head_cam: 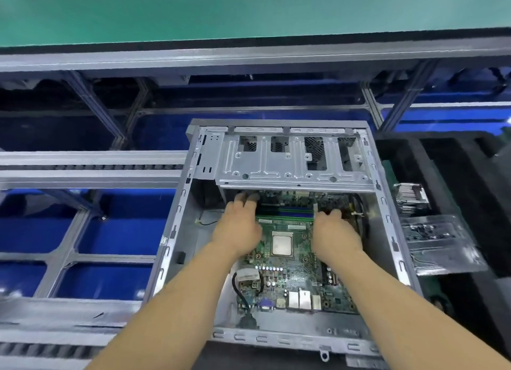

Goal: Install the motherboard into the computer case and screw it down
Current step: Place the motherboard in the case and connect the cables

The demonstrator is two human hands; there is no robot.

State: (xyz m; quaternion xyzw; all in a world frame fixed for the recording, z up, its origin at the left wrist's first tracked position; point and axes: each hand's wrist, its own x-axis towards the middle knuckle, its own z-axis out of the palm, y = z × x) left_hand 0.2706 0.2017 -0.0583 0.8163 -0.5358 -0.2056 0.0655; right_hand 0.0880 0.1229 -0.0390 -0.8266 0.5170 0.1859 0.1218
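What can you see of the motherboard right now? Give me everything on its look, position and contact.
The motherboard is a green circuit board lying flat inside the open grey computer case. A square silver processor sits mid-board, blue and black memory slots beyond it, silver ports on the near edge. Its far end runs under the metal drive cage. The left hand and right hand rest on its far half; their exact grip is unclear.

The case (177,223) is bare, dull grey sheet metal, stamped and perforated at 12 o'clock. The board (293,275) inside is matt green laminate with a brushed-metal chip (282,244) and shiny metal ports (300,299). At 3 o'clock lies a glossy, crinkled clear plastic bag (439,242) on matt black foam (470,176).
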